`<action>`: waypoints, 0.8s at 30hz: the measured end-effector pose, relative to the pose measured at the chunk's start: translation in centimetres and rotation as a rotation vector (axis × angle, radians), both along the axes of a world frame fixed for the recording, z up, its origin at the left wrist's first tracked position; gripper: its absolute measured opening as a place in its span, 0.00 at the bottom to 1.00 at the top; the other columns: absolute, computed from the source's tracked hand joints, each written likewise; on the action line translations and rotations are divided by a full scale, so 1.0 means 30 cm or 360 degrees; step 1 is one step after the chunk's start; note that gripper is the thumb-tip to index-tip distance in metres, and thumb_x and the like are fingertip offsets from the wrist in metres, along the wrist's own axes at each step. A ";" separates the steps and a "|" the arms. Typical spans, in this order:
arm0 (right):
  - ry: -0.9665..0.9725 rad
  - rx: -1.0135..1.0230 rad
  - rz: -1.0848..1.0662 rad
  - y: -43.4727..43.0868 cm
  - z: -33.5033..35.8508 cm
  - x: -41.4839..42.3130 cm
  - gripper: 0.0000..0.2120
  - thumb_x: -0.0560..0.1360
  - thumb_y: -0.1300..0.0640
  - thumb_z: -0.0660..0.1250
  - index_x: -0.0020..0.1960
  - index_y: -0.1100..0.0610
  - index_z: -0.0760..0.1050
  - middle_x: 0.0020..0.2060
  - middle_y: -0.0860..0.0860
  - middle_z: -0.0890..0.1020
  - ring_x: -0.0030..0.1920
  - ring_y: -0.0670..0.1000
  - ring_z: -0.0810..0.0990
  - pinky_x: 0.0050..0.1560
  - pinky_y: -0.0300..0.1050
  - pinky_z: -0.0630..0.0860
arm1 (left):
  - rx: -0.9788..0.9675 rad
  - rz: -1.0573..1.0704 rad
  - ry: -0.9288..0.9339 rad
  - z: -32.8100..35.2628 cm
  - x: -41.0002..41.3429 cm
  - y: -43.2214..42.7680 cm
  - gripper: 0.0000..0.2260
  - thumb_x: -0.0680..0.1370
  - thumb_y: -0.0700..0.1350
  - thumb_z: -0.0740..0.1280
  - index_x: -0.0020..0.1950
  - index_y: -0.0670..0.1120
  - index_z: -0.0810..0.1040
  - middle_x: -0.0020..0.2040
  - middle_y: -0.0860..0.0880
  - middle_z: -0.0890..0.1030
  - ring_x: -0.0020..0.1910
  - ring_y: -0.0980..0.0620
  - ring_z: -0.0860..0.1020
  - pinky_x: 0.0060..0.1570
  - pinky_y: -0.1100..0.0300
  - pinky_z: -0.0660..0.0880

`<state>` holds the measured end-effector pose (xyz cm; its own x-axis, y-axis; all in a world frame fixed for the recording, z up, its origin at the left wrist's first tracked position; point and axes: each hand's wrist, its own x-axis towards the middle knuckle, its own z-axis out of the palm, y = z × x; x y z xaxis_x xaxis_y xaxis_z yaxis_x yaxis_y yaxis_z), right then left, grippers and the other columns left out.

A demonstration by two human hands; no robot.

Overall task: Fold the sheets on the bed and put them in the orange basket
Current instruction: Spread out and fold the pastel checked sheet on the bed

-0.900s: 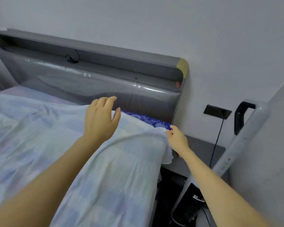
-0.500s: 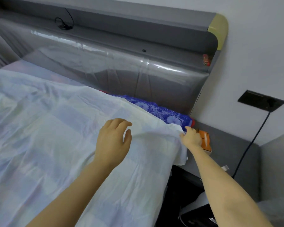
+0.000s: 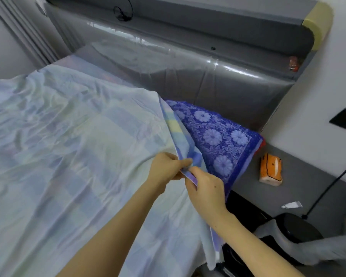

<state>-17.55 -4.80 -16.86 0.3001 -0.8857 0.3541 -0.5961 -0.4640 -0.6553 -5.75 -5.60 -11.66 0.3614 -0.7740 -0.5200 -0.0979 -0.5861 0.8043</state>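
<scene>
Pale checked cotton, the sheet [image 3: 72,140] lies spread out below the grey headboard [image 3: 198,80], its corner by the headboard's right end lifted off a blue floral cloth [image 3: 218,134] and pinched between thumb and curled fingers of both the left hand [image 3: 165,168] and the right hand [image 3: 206,189], held close together. For a clean fold, I judge, the hands should slide apart along the hem until it is taut, then carry it away from the headboard; no orange basket is in view.
</scene>
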 end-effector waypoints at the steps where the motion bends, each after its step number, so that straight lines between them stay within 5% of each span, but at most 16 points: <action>1: 0.0005 0.0008 0.0037 0.033 0.013 0.019 0.15 0.74 0.50 0.57 0.37 0.56 0.77 0.24 0.49 0.76 0.23 0.50 0.73 0.23 0.34 0.57 | -0.0013 0.0033 -0.0037 0.011 0.023 0.038 0.08 0.71 0.40 0.72 0.38 0.36 0.78 0.33 0.40 0.79 0.27 0.53 0.78 0.33 0.64 0.78; 5: 0.0449 0.0061 0.0074 0.137 0.016 0.062 0.04 0.73 0.57 0.65 0.42 0.56 0.78 0.34 0.51 0.82 0.34 0.55 0.80 0.31 0.42 0.61 | -0.0124 0.0384 -0.0071 0.058 0.157 0.197 0.06 0.69 0.32 0.71 0.33 0.35 0.76 0.31 0.41 0.76 0.25 0.50 0.74 0.25 0.65 0.76; 8: 0.0734 0.0293 0.0144 0.248 0.029 0.086 0.06 0.75 0.58 0.63 0.50 0.56 0.78 0.46 0.53 0.82 0.48 0.59 0.79 0.38 0.47 0.65 | -0.0250 0.0708 -0.0097 0.112 0.311 0.363 0.09 0.69 0.32 0.71 0.30 0.37 0.75 0.28 0.44 0.73 0.18 0.56 0.70 0.22 0.68 0.72; 11: 0.0576 0.0053 0.0234 0.414 0.081 0.149 0.06 0.72 0.63 0.64 0.38 0.58 0.78 0.33 0.55 0.81 0.34 0.61 0.80 0.27 0.45 0.62 | -0.0367 0.0969 -0.0090 0.163 0.483 0.595 0.10 0.71 0.31 0.67 0.30 0.38 0.74 0.24 0.44 0.72 0.15 0.57 0.69 0.21 0.69 0.70; 14: 0.0502 -0.0311 0.0348 0.619 0.159 0.246 0.12 0.71 0.55 0.60 0.30 0.56 0.74 0.24 0.51 0.77 0.22 0.56 0.76 0.21 0.40 0.59 | -0.0411 0.1212 -0.0087 0.193 0.647 0.882 0.11 0.72 0.31 0.65 0.30 0.38 0.72 0.18 0.47 0.70 0.18 0.54 0.70 0.20 0.69 0.68; 19: 0.0307 -0.0539 0.0770 1.050 0.281 0.529 0.15 0.70 0.48 0.59 0.32 0.53 0.78 0.25 0.49 0.79 0.25 0.53 0.79 0.21 0.39 0.69 | -0.0622 0.1738 -0.0103 0.259 0.938 1.478 0.15 0.72 0.29 0.63 0.29 0.41 0.63 0.15 0.50 0.63 0.13 0.56 0.61 0.20 0.71 0.57; 24: 0.0269 -0.0171 0.1346 1.419 0.317 0.771 0.12 0.74 0.54 0.63 0.39 0.60 0.79 0.35 0.57 0.82 0.37 0.60 0.80 0.34 0.48 0.70 | -0.0576 0.2033 -0.0319 0.303 1.086 1.925 0.15 0.72 0.29 0.62 0.29 0.41 0.64 0.13 0.54 0.61 0.13 0.58 0.60 0.18 0.72 0.57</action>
